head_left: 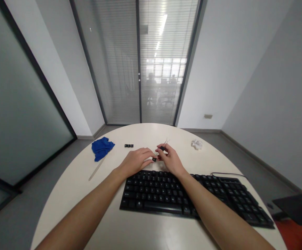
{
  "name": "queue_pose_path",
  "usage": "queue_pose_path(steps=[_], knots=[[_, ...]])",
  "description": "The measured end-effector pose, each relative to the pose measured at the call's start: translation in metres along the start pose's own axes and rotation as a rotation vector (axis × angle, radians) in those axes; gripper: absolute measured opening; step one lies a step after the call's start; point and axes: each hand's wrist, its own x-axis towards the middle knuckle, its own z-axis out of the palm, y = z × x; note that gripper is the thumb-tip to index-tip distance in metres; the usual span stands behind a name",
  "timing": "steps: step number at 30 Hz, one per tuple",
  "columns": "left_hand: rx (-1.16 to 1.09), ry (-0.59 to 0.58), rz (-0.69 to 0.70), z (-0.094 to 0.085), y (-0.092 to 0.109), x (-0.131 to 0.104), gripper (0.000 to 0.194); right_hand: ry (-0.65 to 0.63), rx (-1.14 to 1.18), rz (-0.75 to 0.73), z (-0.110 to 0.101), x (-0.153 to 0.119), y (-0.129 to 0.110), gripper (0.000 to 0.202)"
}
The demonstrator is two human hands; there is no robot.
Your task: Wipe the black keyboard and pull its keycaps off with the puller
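Left hand (pixel 136 160) pinches keycap (pixel 154 159) near right hand (pixel 172 161)

The left arm (pixel 88 215) reaches up from the bottom left of the frame, and the right arm (pixel 215 211) from the bottom right. Both are bare. The left hand (pixel 137 160) and right hand (pixel 172 161) are close together just below the middle, fingers bent and pinching.

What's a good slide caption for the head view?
Beyond a black keyboard, left hand pinches a keycap, right hand a black tool.
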Motion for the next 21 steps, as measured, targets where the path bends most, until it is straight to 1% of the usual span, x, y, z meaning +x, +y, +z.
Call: queue_pose_path(steps=[2,4,7,10,13,15,21], knots=[[0.016,0.052,-0.055,0.001,-0.004,0.0,0.02,0.014,-0.004,0.031,0.0,0.001,0.001,0.039],[0.041,0.122,-0.154,0.001,-0.012,-0.001,0.018,0.029,-0.013,0.053,0.0,0.001,0.002,0.038],[0.08,0.222,-0.297,0.001,-0.031,-0.005,0.021,0.03,-0.029,0.049,0.0,0.002,0.002,0.038],[0.101,0.27,-0.373,0.0,-0.05,-0.009,0.019,0.011,-0.031,0.046,0.001,0.001,0.0,0.037],[0.121,0.292,-0.425,0.0,-0.063,-0.012,0.018,-0.003,-0.027,0.051,0.002,0.0,-0.001,0.037],[0.141,0.285,-0.446,0.002,-0.069,-0.011,0.019,-0.009,-0.031,0.051,0.002,0.0,-0.001,0.036],[0.289,0.181,-0.374,0.013,-0.085,0.0,0.018,-0.016,-0.029,0.048,0.003,0.0,0.0,0.034]])
